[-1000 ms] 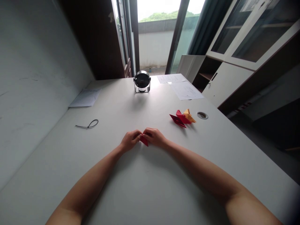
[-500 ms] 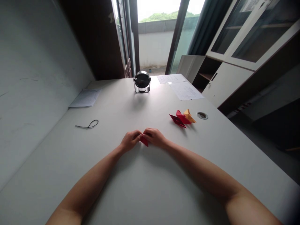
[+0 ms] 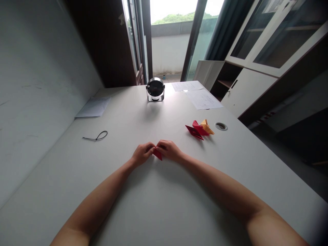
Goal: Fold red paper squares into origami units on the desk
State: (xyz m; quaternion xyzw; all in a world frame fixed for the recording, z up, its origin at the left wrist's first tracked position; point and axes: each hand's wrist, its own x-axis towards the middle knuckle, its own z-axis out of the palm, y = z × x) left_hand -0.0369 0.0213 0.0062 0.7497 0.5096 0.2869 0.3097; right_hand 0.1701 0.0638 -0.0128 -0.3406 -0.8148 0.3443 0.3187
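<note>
A small folded red paper piece lies on the white table in the middle of the view. My left hand pinches its left side and my right hand pinches its right side, fingertips meeting above it. Most of the paper is hidden under my fingers. To the right, apart from my hands, lie finished folded paper pieces: two red ones and an orange one.
A small round desk fan stands at the table's far middle. Paper sheets lie at the far right, another sheet at the far left. A black cable tie lies left. A cable hole sits right. A wall runs along the left.
</note>
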